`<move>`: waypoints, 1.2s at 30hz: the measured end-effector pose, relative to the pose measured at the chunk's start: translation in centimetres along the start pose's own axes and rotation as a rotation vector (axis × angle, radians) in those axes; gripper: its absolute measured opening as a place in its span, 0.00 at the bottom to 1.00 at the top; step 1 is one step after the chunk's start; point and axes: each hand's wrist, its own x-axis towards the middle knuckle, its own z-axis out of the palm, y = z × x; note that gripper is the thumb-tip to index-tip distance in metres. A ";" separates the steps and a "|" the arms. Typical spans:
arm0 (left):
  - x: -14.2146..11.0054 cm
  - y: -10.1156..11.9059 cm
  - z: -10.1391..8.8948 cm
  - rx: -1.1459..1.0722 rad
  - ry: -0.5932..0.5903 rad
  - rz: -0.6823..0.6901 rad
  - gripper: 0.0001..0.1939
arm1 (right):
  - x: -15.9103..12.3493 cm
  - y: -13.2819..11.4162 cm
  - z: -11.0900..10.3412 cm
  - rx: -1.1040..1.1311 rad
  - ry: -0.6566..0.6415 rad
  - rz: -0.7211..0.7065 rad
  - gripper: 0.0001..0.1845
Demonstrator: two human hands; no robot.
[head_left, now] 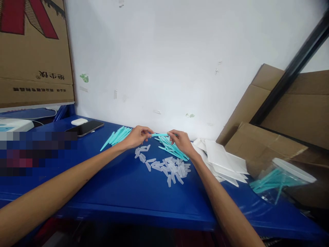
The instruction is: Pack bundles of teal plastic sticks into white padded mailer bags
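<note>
Both my hands are stretched out over a blue table (123, 192). My left hand (137, 136) and my right hand (180, 140) pinch the two ends of one thin teal stick (159, 134), held level between them. Under my right hand lies a loose pile of teal sticks (171, 149). A second, tidier bunch of teal sticks (117, 136) lies left of my left hand. Several small clear plastic caps (167, 167) are scattered on the table just in front of both hands.
A black phone (84, 128) and a small white case (79, 121) lie at the far left. White flat packets (223, 159) are stacked on the right, beside cardboard boxes (259, 147). A clear tub (280, 181) with teal sticks leans at the right. A white wall stands behind.
</note>
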 end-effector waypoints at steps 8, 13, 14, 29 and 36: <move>0.1 0.3 -0.5 0.063 0.062 -0.028 0.17 | -0.2 -0.8 -0.1 -0.079 -0.082 0.004 0.20; 0.3 -0.1 -0.7 0.212 0.201 -0.025 0.17 | 0.0 0.4 -1.2 -0.253 -0.022 0.086 0.18; 0.3 -0.2 -0.7 0.252 0.210 -0.022 0.17 | 0.0 0.9 -1.5 -0.299 0.002 0.118 0.18; 0.1 -0.2 -0.4 0.439 0.100 0.044 0.15 | -0.3 3.8 -1.7 -0.530 -0.190 0.297 0.19; 0.0 -0.1 -0.3 0.463 0.075 0.062 0.16 | -0.6 3.0 -0.9 -0.391 -0.362 0.216 0.37</move>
